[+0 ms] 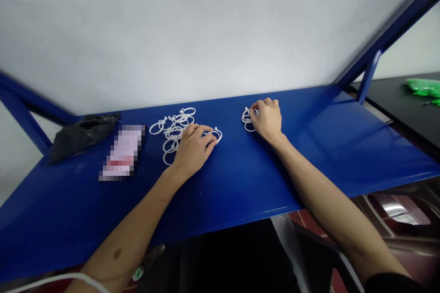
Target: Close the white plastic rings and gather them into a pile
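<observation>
- One broad white wall point(220, 32) rises behind everything, its surface pale and softly lit.
- Before it runs a long blue worktop point(233, 183), smooth and slightly shiny, with blue braces at both ends.
- Toward its left end sits a crumpled black bag point(79, 137), dark and creased.
- Just beside that bag lies a flat lilac object point(125, 146) with a reddish band near its lower end; it is blurred into blocks, so any lettering there is beyond me.
- Between that object and the person's right hand, a loose pile of white loops point(169, 130) spreads on the worktop: thin, cord-like rings, overlapping and tangled, some with a small knob where the ring meets.
- Over the pile's right edge rests the left hand point(193, 149), thumb and forefinger a little apart beside a loop; whether they grip it I cannot tell.
- Well apart from the pile, the right hand point(268, 118) bends over the worktop, fingers curled and thumb tip at more rings; I cannot tell how firmly they close.
- A small white cluster point(250, 130), at least two rings overlapping, shows beside that thumb.
</observation>
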Demonstrator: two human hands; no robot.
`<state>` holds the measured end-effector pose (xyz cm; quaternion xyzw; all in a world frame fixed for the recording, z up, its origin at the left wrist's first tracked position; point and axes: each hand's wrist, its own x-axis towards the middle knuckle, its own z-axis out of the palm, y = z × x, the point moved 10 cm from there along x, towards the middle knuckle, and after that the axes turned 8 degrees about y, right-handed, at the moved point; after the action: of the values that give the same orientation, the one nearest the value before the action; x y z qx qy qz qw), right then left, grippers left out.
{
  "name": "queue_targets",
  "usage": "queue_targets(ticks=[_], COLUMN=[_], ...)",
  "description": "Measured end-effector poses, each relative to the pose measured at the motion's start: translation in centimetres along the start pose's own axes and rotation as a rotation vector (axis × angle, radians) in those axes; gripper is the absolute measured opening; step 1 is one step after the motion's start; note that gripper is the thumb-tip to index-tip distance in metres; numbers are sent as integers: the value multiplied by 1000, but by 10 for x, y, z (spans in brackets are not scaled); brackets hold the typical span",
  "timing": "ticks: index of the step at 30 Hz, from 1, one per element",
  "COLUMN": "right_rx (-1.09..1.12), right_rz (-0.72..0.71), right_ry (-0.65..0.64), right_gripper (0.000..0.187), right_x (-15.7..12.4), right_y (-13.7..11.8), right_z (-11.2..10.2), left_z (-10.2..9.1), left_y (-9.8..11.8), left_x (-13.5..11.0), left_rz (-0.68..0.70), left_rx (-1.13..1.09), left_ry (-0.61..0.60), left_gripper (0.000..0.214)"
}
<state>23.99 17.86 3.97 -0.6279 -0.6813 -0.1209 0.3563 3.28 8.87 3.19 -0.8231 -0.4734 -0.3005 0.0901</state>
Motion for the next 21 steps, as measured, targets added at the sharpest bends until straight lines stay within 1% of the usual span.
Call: queue_targets(ticks=[3,7,9,10,12,14,16,18,21], right_rx=[-28,23,133,221,436,649,811,914,961], right_rz=[22,16,-18,-47,-104,-117,-58,28,93], right_ry=[0,33,42,21,-83,-221,-310,-329,-282], right_gripper=[19,21,21,22,23,24,24,21,24], right_x=[0,0,-4,-8,-22,-40,-55,-65,-67], right_y=[1,-5,-16,-25,-48,-73,-90,-98,-97], right_z=[0,-12,-19,-20,-19,-13,-9,-7,-9], left_z=[-7,-24,-32,-35,-40,-43,-42,-38,-31], left_y=[1,4,5,6,8,11,12,12,13], left_x=[1,3,4,4,3,3,3,4,3], left_rz=[17,23,20,21,29,40,44,42,41], left_rx=[-47,-98,-117,-123,-127,-129,-138,-154,-178], left_ry=[72,208,258,279,307,318,297,262,220], left_gripper=[14,10,8,7,7,9,11,14,15])
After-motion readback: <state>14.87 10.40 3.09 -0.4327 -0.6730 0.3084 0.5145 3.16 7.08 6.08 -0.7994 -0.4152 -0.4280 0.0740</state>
